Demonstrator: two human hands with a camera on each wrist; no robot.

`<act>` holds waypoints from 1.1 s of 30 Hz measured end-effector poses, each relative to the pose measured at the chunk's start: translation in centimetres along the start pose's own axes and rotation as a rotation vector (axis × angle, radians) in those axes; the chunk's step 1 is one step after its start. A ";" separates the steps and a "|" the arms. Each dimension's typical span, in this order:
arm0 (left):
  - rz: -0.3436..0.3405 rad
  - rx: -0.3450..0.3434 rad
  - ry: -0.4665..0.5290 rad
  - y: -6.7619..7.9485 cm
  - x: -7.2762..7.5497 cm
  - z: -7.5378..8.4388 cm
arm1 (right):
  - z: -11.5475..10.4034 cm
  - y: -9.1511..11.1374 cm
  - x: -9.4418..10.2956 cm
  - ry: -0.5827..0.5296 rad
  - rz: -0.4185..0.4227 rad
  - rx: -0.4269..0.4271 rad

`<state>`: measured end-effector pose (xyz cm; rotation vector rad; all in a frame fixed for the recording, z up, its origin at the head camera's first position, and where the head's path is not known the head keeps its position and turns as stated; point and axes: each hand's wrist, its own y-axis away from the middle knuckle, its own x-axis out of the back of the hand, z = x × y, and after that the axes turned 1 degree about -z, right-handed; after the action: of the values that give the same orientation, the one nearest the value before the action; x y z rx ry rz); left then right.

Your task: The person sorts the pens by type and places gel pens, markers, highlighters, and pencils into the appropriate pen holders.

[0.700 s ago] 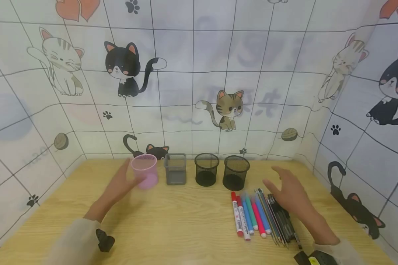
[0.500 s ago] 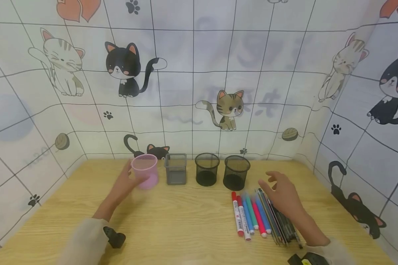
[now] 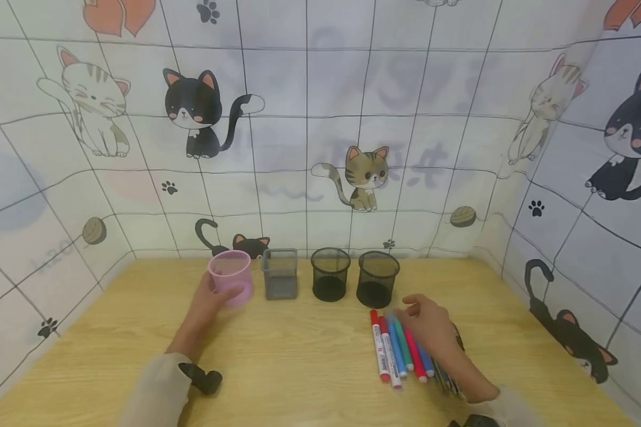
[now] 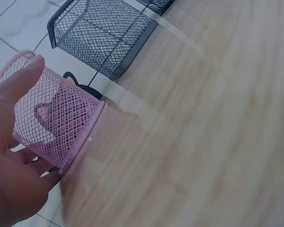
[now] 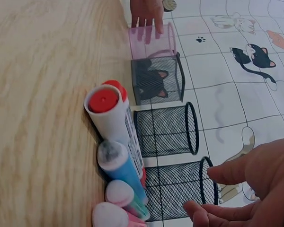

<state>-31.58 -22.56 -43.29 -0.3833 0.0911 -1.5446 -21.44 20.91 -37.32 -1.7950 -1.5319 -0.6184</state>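
Note:
At the left, a pink mesh pen holder (image 3: 231,265) stands on the table, and my left hand (image 3: 205,301) grips it. The thumb lies across its near side, with the other fingers behind it in the left wrist view. My right hand (image 3: 434,327) hovers over the row of pens, its fingers loosely bent and holding nothing. Beneath and beside it lie red-and-white markers (image 3: 380,350), a blue felt-tip pen (image 3: 397,350), a green one (image 3: 406,347) and a pink one (image 3: 416,359). A bunch of thin pencils (image 3: 444,379) is mostly hidden under that hand.
A grey square mesh holder (image 3: 280,279) and two round black mesh holders, one in the middle (image 3: 330,279) and one further right (image 3: 376,279), line the table's back edge. Behind them rises a wall covering (image 3: 278,136) with cat pictures. The wooden table (image 3: 299,356) stretches forward.
My right hand has moved left and down, from beside the pencils to over the felt-tip pens. My left hand has closed in around the pink pen holder.

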 end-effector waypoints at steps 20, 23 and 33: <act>0.024 0.056 -0.015 0.2 -0.4 -1.5 | -0.3 0.2 -3.8 0.021 -0.047 0.117; -0.095 0.023 0.020 0.7 -0.2 -1.6 | -0.3 0.3 -3.9 0.039 -0.047 0.082; -0.360 -0.017 0.081 1.8 -0.6 -1.0 | -0.9 0.4 -4.2 0.085 -0.049 0.114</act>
<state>-30.20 -22.19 -44.87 -0.3640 0.1029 -1.9164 -21.83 17.50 -39.92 -1.6301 -1.5266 -0.6116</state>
